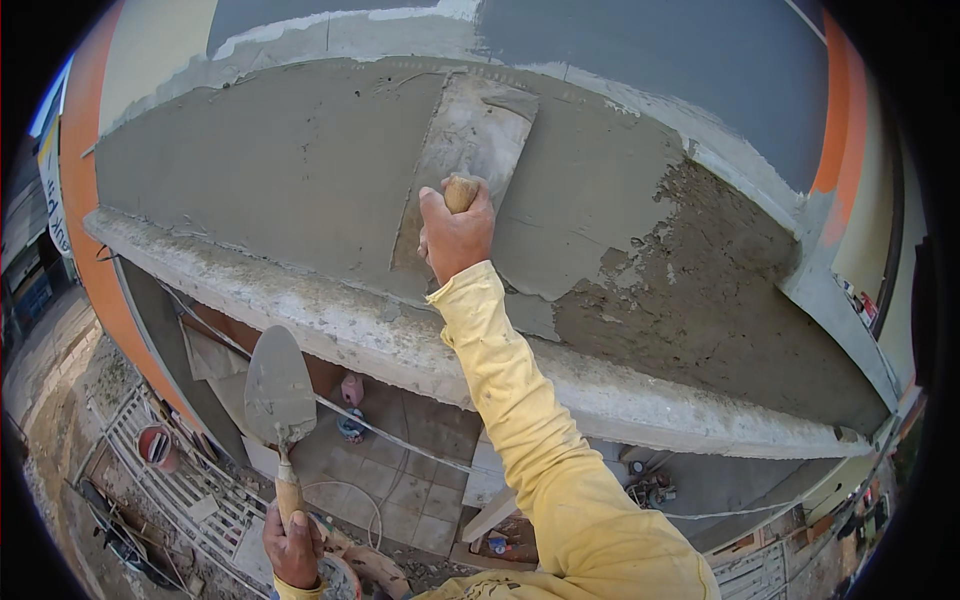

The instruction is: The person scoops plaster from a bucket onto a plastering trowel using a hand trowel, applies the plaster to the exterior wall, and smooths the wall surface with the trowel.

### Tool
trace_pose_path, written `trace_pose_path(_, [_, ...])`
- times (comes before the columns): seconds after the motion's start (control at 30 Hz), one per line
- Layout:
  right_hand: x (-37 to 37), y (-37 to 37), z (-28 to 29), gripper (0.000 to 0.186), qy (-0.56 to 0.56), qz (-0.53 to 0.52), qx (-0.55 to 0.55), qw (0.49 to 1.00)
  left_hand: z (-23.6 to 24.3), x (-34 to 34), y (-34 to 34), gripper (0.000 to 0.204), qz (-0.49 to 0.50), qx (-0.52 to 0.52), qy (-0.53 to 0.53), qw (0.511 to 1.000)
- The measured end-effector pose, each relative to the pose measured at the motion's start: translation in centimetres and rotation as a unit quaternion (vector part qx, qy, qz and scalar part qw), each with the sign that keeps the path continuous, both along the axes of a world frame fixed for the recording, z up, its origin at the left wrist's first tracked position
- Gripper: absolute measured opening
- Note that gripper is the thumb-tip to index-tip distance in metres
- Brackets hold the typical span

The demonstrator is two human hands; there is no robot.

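My right hand (pixel 460 230) is closed round the wooden handle of a plastering trowel (pixel 485 125). The trowel's long, mortar-smeared steel blade lies against wet grey plaster (pixel 280 160) on the wall. Left of and below the blade, the plaster looks mostly smooth; to the right is a rough, darker patch (pixel 700 270). Down at the lower left, my left hand (pixel 293 550) grips the wooden handle of a brick trowel (pixel 281 385). Its rounded blade points up, with grey mortar near the neck, apart from the wall.
A rough concrete ledge (pixel 300 300) runs below the plaster. White cable (pixel 400 440) stretches beneath it. Far below are a tiled floor (pixel 405 500), a reddish bucket (pixel 157 448) and a wheelbarrow (pixel 125 540). Orange-painted edges (pixel 845 110) flank the wall, and blue-grey paint (pixel 660 80) covers its upper part.
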State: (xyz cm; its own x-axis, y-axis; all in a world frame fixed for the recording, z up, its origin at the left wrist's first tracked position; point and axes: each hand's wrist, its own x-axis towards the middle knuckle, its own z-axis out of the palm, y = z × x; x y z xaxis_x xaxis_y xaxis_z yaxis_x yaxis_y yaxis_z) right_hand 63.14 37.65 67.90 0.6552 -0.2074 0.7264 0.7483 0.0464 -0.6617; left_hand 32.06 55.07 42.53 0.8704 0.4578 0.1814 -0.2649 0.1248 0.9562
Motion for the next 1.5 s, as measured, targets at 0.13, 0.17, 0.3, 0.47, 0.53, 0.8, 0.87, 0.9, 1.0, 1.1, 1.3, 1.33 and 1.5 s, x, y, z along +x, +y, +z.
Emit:
trace_pose_path(0.13, [1.9, -1.3, 1.9, 0.029, 0.023, 0.033, -0.013, 0.999, -0.7, 0.0, 0.3, 0.035, 0.013, -0.025, 0.025, 0.999])
trace_pose_path(0.17, [3.0, -0.4, 1.8, 0.027, 0.032, 0.068, -0.051, 0.996, -1.0, 0.2, 0.4, 0.035, 0.021, -0.028, 0.024, 0.999])
trace_pose_path(0.3, [2.8, 7.3, 1.8, 0.033, 0.087, 0.172, -0.224, 0.955, -1.5, -0.7, 1.0, 0.04, 0.012, -0.032, 0.021, 0.999])
trace_pose_path(0.47, [4.4, 13.4, 0.9, 0.049, -0.015, 0.005, -0.352, 0.936, 0.2, -1.4, -0.2, 0.033, 0.022, -0.02, 0.017, 0.999])
trace_pose_path(0.53, [3.7, 13.7, 1.8, 0.056, -0.016, -0.078, -0.351, 0.933, 0.1, -1.7, 0.0, 0.035, 0.023, -0.022, 0.024, 0.999])
trace_pose_path(0.8, [2.2, 4.1, 2.8, 0.057, -0.01, -0.163, -0.287, 0.944, 0.2, 0.6, -0.4, 0.045, 0.046, 0.013, 0.034, 0.998])
trace_pose_path(0.87, [1.3, 0.6, 2.4, 0.056, -0.006, -0.183, -0.238, 0.954, 0.6, 1.8, -0.9, 0.046, 0.002, 0.023, 0.019, 1.0])
trace_pose_path(0.9, [1.1, -1.5, 2.0, 0.055, -0.055, -0.218, -0.208, 0.952, 1.0, 2.3, -1.4, 0.048, -0.039, 0.029, 0.004, 0.999])
trace_pose_path(1.0, [-1.9, -7.2, 2.2, 0.052, -0.04, -0.212, -0.166, 0.962, 2.7, 3.5, -3.6, 0.042, -0.085, 0.021, -0.001, 0.996])
trace_pose_path(1.1, [-4.6, -11.6, 1.8, 0.048, -0.035, -0.267, -0.126, 0.955, 2.9, 3.7, -5.0, 0.043, -0.114, 0.022, 0.007, 0.993])
trace_pose_path(1.3, [-5.0, -20.0, -2.3, 0.046, -0.113, -0.426, -0.095, 0.892, 2.7, 3.7, -6.8, 0.045, -0.142, 0.025, 0.007, 0.99])
trace_pose_path(1.33, [-6.2, -20.5, -2.1, 0.046, -0.11, -0.422, -0.099, 0.894, 2.6, 3.0, -6.7, 0.046, -0.139, 0.025, -0.003, 0.99])
trace_pose_path(1.5, [-10.7, -22.4, -2.6, 0.04, -0.015, -0.191, 0.061, 0.98, 1.9, 1.2, -5.4, 0.044, -0.098, 0.016, -0.005, 0.995])
